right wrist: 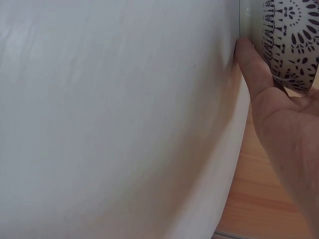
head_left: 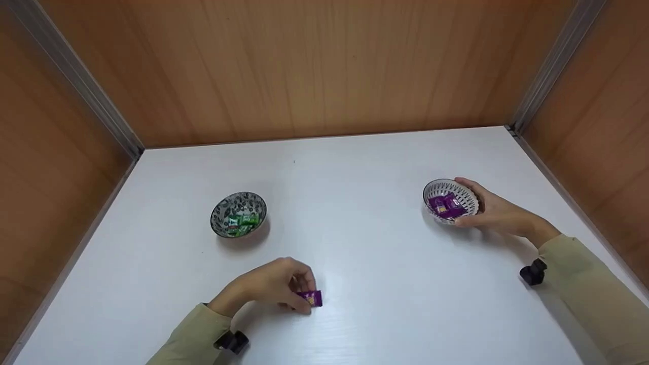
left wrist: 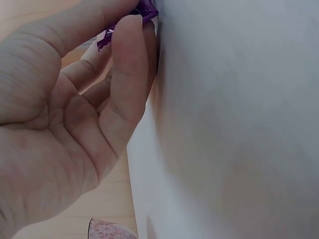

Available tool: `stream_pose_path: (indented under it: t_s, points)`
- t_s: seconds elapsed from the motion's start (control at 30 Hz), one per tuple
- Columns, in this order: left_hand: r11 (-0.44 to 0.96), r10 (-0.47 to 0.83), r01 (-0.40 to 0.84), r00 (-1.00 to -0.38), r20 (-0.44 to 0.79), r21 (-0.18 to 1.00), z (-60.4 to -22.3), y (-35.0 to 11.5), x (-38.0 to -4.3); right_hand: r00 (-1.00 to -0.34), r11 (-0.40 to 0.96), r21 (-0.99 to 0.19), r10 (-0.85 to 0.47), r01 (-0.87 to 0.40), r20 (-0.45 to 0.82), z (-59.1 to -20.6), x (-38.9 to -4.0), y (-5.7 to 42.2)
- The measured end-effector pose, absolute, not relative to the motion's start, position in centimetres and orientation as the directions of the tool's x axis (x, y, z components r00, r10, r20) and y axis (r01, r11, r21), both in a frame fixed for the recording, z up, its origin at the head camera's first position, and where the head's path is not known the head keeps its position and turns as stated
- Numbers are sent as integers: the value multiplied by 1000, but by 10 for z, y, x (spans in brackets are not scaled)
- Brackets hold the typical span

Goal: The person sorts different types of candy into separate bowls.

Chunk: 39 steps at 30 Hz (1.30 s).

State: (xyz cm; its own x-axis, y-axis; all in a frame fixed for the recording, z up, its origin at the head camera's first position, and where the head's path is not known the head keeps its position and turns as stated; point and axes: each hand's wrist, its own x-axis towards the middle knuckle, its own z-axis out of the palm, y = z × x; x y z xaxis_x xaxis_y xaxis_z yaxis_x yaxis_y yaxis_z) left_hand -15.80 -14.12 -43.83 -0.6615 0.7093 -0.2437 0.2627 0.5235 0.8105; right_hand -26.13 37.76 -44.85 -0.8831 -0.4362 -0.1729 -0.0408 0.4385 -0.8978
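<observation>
Low at the front of the table, my left hand (head_left: 276, 284) pinches a small purple wrapped candy (head_left: 316, 298) between thumb and fingers. The left wrist view shows the purple wrapper (left wrist: 147, 10) at the fingertips, close to the white tabletop. Farther right, my right hand (head_left: 499, 213) grips the side of a white patterned bowl (head_left: 440, 187), thumb at the near side and fingers at the far side. Several purple wrapped candies (head_left: 447, 205) lie inside it. Black floral marks cover the outer wall of this bowl (right wrist: 294, 50) in the right wrist view.
A dark-patterned bowl (head_left: 223, 209) with green wrapped candies (head_left: 244, 221) stands left of centre; its outside looks reddish in the left wrist view. Wooden panels (head_left: 324, 71) enclose the white table (head_left: 345, 203) at the back and both sides.
</observation>
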Motion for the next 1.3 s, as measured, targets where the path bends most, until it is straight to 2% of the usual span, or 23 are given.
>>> stream_pose_path:
  t_s: [0.43, 1.3]
  points:
    - [507, 689, 170, -670, -278, 845, -438, -138, -159, -888, 451, -892, -425, -38, -177, -448, -262, 377]
    - [495, 702, 170, -657, -276, 852, -432, -127, -166, -880, 429, -903, -442, -37, -173, -446, -260, 377]
